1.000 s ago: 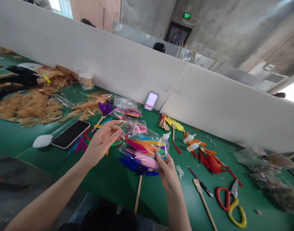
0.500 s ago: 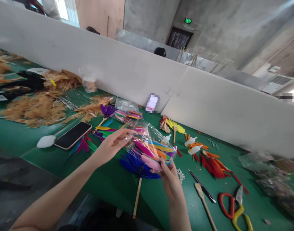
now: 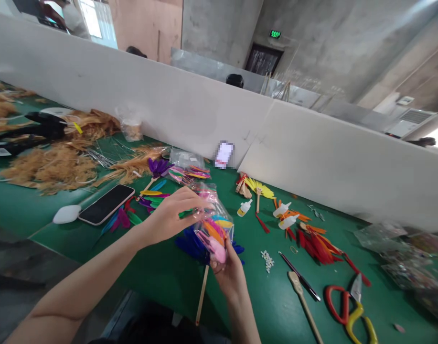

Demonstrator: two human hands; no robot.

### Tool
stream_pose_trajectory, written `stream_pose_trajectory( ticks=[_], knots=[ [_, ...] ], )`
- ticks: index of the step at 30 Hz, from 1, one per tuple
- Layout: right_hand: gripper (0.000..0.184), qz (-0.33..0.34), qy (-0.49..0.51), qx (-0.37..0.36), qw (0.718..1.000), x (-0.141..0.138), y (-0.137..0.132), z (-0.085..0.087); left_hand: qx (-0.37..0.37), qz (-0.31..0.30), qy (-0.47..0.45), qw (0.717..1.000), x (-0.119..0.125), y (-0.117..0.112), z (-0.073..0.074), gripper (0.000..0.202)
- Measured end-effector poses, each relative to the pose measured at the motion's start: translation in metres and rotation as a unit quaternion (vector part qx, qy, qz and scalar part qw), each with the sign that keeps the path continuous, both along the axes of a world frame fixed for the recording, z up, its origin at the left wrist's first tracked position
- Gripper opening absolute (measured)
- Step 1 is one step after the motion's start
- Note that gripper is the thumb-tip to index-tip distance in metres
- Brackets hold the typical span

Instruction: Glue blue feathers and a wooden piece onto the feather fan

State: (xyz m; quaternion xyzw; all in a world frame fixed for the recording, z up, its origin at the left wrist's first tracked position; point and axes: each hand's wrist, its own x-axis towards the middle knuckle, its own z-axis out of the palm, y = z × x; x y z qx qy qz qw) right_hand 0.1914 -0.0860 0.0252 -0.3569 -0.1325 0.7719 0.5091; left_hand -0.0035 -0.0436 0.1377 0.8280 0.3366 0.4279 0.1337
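A clear plastic bag of colored feathers (image 3: 217, 231) hangs over the table between my hands, with pink, orange, yellow and blue feathers inside. My right hand (image 3: 229, 271) grips its lower end, thumb in front. At the bag's upper left side is my left hand (image 3: 181, 210), its fingers stretched across the plastic with the thumb below; the fingertips are slightly blurred. Under the bag lies a fan of blue feathers (image 3: 193, 246) with a wooden handle (image 3: 202, 296) pointing toward me. The bag and my right hand partly hide the blue fan.
Left are a phone (image 3: 107, 204), a white case (image 3: 67, 214) and brown fibers (image 3: 50, 165). Right lie glue bottles (image 3: 245, 207), white beads (image 3: 267, 261), a pen (image 3: 300, 277), a wooden stick (image 3: 304, 306), scissors (image 3: 347, 308) and red feathers (image 3: 317, 246). A white partition (image 3: 168, 102) stands behind.
The bag has turned and looks narrower, and my right hand has moved left with it. My left fingers have shifted right across its upper part. A glue bottle and white beads are more exposed.
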Motion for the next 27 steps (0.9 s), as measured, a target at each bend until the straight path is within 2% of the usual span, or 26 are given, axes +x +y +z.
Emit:
stream_pose_trajectory(
  ticks=[3, 6, 11, 15, 18, 22, 25, 27],
  knots=[
    [0.024, -0.006, 0.024, -0.047, 0.999, -0.007, -0.001, -0.003, -0.007, -0.003, -0.006, 1.000, 0.004, 0.003, 0.007, 0.014],
    [0.019, 0.043, 0.043, -0.055, 0.997, -0.009, -0.002, -0.004, -0.041, -0.016, 0.014, 0.999, 0.007, 0.009, 0.006, 0.014],
    [0.024, 0.185, 0.161, -0.007, 0.969, -0.001, -0.007, 0.008, -0.056, -0.050, 0.059, 0.995, 0.002, 0.018, 0.005, 0.022],
    [0.031, 0.230, 0.222, 0.019, 0.947, 0.005, -0.013, 0.015, -0.083, -0.085, 0.091, 0.989, -0.009, 0.022, 0.016, 0.031],
    [0.041, 0.265, 0.216, 0.045, 0.939, 0.007, -0.017, 0.010, -0.080, -0.118, 0.096, 0.985, -0.014, 0.026, 0.024, 0.038],
    [0.060, 0.349, 0.190, 0.091, 0.913, 0.008, -0.018, -0.002, -0.053, -0.074, 0.088, 0.992, -0.012, 0.029, 0.024, 0.023],
    [0.078, 0.332, 0.105, 0.095, 0.933, 0.009, -0.016, -0.006, -0.059, -0.049, 0.051, 0.996, -0.008, 0.028, 0.020, 0.017],
    [0.091, 0.284, 0.034, 0.077, 0.955, 0.009, -0.015, -0.002, -0.083, -0.048, 0.021, 0.995, -0.006, 0.026, 0.018, 0.016]
  ],
)
